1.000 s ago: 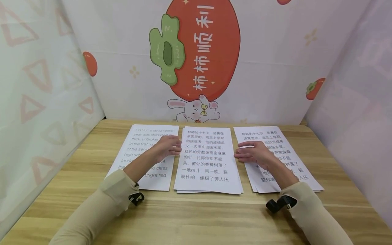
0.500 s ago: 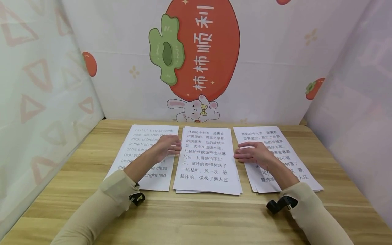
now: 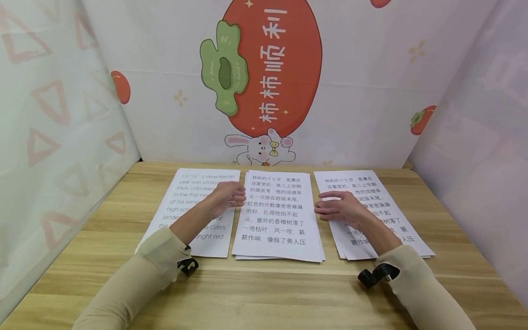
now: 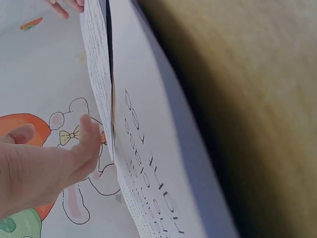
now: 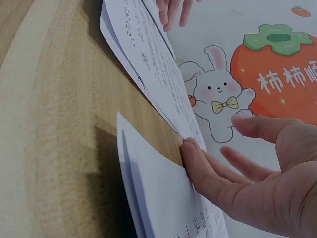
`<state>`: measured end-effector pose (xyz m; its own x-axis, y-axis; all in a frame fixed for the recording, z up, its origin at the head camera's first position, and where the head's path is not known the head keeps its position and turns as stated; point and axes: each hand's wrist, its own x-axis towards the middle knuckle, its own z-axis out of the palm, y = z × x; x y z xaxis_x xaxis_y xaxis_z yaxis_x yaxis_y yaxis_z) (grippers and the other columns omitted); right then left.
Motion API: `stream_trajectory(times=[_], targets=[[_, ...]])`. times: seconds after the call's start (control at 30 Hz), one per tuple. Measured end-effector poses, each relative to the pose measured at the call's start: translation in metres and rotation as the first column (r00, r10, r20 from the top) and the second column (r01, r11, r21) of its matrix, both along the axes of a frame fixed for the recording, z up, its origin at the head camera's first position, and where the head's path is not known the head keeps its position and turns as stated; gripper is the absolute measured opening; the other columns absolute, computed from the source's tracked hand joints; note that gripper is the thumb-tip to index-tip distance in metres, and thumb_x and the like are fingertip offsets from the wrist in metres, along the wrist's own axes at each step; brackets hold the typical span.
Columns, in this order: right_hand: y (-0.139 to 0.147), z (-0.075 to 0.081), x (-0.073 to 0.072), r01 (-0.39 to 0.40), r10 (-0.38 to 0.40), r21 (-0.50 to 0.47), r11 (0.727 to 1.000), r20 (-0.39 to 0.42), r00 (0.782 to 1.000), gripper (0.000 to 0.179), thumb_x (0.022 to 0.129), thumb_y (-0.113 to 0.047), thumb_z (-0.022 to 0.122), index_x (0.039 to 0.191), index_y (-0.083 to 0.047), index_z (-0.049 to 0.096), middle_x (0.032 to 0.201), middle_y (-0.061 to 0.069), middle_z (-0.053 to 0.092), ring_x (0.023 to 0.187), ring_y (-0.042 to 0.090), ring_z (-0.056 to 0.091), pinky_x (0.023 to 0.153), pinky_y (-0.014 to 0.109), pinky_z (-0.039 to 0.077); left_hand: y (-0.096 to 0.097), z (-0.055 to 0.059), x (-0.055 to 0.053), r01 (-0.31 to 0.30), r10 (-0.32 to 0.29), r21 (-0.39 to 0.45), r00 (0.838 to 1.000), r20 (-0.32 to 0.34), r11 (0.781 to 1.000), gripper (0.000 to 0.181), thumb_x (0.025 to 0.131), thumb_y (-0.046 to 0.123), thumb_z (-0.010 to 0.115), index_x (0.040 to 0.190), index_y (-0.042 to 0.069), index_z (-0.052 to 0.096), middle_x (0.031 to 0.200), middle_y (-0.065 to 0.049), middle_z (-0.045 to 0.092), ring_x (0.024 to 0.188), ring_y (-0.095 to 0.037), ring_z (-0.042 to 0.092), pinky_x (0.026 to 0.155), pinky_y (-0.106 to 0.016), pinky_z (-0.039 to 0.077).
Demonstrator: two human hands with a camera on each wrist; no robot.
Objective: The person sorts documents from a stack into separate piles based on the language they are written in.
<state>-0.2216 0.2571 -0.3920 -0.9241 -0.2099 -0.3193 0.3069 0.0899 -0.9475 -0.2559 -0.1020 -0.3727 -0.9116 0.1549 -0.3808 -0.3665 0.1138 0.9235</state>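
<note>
Three stacks of printed white paper lie side by side on the wooden table. English text covers the left stack; Chinese text covers the middle stack and the right stack. My left hand is over the right side of the left stack, its loosely bent fingertips right at the middle stack's left edge. Over the right stack's left edge is my right hand, fingers relaxed and pointing toward the middle stack. The right wrist view shows its thumb and fingers spread apart, holding nothing. Neither hand grips paper.
The wooden table extends in front of the stacks. Behind it stands a white backdrop with a red persimmon print and a rabbit. White side panels flank the table. Lower sheets stick out slightly under the middle and right stacks.
My left hand and forearm have shifted slightly to the right, bringing the fingertips to the middle stack's edge. The right hand and the stacks stay nearly as they were.
</note>
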Motion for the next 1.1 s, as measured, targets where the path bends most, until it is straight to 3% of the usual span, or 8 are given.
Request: stream_trajectory(times=[0.2,0.5,0.8,0.97,1.1], targets=[[-0.002,0.003,0.000,-0.001,0.001,0.024,1.000,-0.008,1.000,0.061,0.099,-0.003,0.066,0.151,0.010,0.038,0.116,0.014,0.073,0.100,0.019,0.076,0.096,0.039,0.060,-0.005,-0.001,-0.003,-0.013,0.015,-0.073,1.000,0.027,0.997,0.050,0.101,0.015,0.054,0.147,-0.004,0.047,0.138,-0.025,0.055,0.120,-0.035,0.062,0.103,-0.041,0.056],[-0.003,0.005,0.000,0.010,-0.010,0.044,0.999,-0.002,1.000,0.055,0.102,-0.004,0.062,0.151,0.009,0.039,0.123,0.020,0.070,0.103,0.023,0.076,0.097,0.040,0.060,-0.004,0.005,-0.001,-0.012,0.016,-0.059,0.998,0.063,0.998,0.049,0.100,0.015,0.055,0.145,-0.004,0.049,0.140,-0.026,0.055,0.123,-0.038,0.062,0.102,-0.043,0.057],[0.000,0.004,0.000,0.009,-0.009,0.033,0.999,-0.006,1.000,0.057,0.103,-0.004,0.061,0.152,0.009,0.037,0.128,0.023,0.069,0.102,0.024,0.076,0.096,0.040,0.060,0.000,0.011,0.002,-0.017,0.019,-0.061,0.999,0.037,0.998,0.047,0.099,0.015,0.053,0.141,-0.005,0.051,0.142,-0.026,0.054,0.124,-0.039,0.061,0.101,-0.045,0.058],[0.000,0.003,0.001,0.017,-0.017,0.023,1.000,0.007,1.000,0.056,0.103,-0.003,0.059,0.152,0.009,0.037,0.127,0.023,0.069,0.101,0.023,0.076,0.096,0.040,0.060,0.002,0.008,0.001,-0.019,0.020,-0.057,1.000,0.022,0.998,0.044,0.103,0.016,0.050,0.141,-0.007,0.052,0.142,-0.025,0.055,0.126,-0.037,0.060,0.103,-0.044,0.056],[0.000,0.003,0.002,0.019,-0.019,0.025,1.000,0.005,1.000,0.054,0.103,-0.003,0.058,0.152,0.009,0.038,0.126,0.022,0.070,0.101,0.023,0.076,0.095,0.040,0.061,0.007,0.003,0.000,-0.003,0.002,-0.090,1.000,-0.008,0.996,0.046,0.103,0.011,0.053,0.146,-0.006,0.050,0.136,-0.022,0.058,0.118,-0.030,0.062,0.101,-0.039,0.056]])
